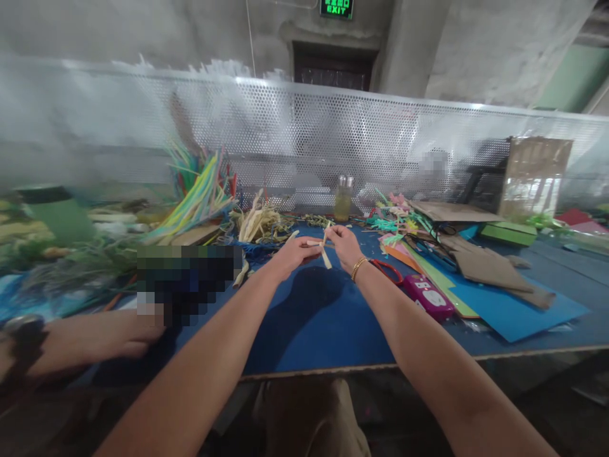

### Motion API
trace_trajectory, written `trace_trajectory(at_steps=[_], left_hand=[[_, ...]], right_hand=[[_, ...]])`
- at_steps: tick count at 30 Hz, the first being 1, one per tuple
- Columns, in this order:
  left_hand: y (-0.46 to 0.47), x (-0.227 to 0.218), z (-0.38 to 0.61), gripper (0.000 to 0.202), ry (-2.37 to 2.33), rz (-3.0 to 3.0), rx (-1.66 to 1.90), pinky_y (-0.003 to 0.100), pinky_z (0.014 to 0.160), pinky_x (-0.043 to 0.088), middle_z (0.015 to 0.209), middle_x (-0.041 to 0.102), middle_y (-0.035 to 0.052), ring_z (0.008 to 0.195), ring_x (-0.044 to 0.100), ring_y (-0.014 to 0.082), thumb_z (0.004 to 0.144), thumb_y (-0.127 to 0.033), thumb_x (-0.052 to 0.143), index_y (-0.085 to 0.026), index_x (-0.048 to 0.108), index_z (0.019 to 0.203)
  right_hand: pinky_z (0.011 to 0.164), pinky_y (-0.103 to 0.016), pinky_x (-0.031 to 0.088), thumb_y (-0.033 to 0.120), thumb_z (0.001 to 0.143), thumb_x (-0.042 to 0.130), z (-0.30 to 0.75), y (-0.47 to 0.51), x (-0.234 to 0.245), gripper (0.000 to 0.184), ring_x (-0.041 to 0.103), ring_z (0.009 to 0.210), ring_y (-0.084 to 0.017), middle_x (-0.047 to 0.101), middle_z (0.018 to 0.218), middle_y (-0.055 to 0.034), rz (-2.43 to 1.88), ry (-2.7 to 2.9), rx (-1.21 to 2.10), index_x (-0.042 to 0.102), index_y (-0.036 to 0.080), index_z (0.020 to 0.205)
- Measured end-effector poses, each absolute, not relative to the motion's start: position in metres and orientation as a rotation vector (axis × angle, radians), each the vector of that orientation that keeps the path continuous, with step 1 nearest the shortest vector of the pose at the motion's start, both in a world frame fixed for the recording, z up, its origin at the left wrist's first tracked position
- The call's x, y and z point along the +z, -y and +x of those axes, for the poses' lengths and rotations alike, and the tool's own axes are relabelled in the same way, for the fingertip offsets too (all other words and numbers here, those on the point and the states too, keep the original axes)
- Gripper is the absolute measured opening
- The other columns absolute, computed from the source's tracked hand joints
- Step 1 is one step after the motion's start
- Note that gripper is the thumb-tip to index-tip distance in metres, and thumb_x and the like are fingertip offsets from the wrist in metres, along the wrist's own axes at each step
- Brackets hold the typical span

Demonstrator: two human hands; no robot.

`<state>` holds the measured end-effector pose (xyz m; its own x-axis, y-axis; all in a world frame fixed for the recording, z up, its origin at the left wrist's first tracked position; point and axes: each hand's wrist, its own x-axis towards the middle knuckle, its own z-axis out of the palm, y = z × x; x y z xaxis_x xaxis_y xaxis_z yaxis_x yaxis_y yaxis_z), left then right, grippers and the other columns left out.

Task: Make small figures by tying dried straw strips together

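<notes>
Over the blue table [304, 330], my left hand [295, 255] and my right hand [344, 245] meet near the middle of the view. Both are closed in a pinch on a pale strip [327, 259] that looks like dried husk. One end of the strip hangs below the fingers, and another bit sticks up by the right fingertips. How it is folded or crossed between the fingers is too small to tell. Beyond my left hand lies a bundle of pale dried husks [259, 222]. Red-handled scissors [387, 271] rest just right of my right wrist.
A purple case [428, 297], blue paper [518, 311] and cardboard [495, 266] lie at right. Behind stand a jar [342, 200] and a perforated metal screen [266, 127]. Colourful stems [200, 197] rise at left, near another person's hand [118, 333] and a green bottle [59, 216].
</notes>
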<state>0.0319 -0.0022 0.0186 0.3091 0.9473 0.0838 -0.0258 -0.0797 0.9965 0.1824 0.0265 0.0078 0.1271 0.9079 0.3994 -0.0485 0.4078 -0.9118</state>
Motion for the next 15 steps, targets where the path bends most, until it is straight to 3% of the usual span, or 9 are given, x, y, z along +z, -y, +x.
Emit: trace_trajectory(at_steps=[3, 8, 15], left_hand=[[-0.0013, 0.0166, 0.0272, 0.04, -0.833, 1.433, 1.009, 0.026, 0.067, 0.04, 0.088, 0.068, 0.0032, 0.076, 0.059, 0.0141, 0.061, -0.025, 0.077, -0.021, 0.071, 0.099], [-0.0036, 0.0167, 0.0269, 0.032, -0.921, 1.53, 1.115, 0.025, 0.061, 0.037, 0.07, 0.062, -0.0005, 0.061, 0.049, 0.0111, 0.065, -0.033, 0.077, -0.019, 0.072, 0.093], [-0.0037, 0.0177, 0.0323, 0.027, -0.827, 1.561, 1.255, 0.028, 0.083, 0.042, 0.088, 0.067, 0.002, 0.084, 0.057, 0.0156, 0.067, -0.037, 0.075, -0.017, 0.068, 0.085]], right_hand=[[0.063, -0.026, 0.042, 0.047, 0.066, 0.066, 0.1833, -0.025, 0.0099, 0.03, 0.049, 0.062, -0.011, 0.054, 0.066, 0.0038, -0.85, 1.191, 0.998, 0.054, 0.02, 0.072], [0.056, -0.022, 0.038, 0.046, 0.069, 0.066, 0.1804, -0.019, 0.0128, 0.029, 0.048, 0.058, -0.009, 0.052, 0.065, 0.0049, -0.854, 1.194, 1.123, 0.053, 0.021, 0.076], [0.063, -0.024, 0.045, 0.045, 0.074, 0.061, 0.1778, -0.0192, 0.0127, 0.026, 0.054, 0.066, -0.011, 0.057, 0.073, 0.0024, -0.9, 1.22, 1.036, 0.051, 0.022, 0.079]])
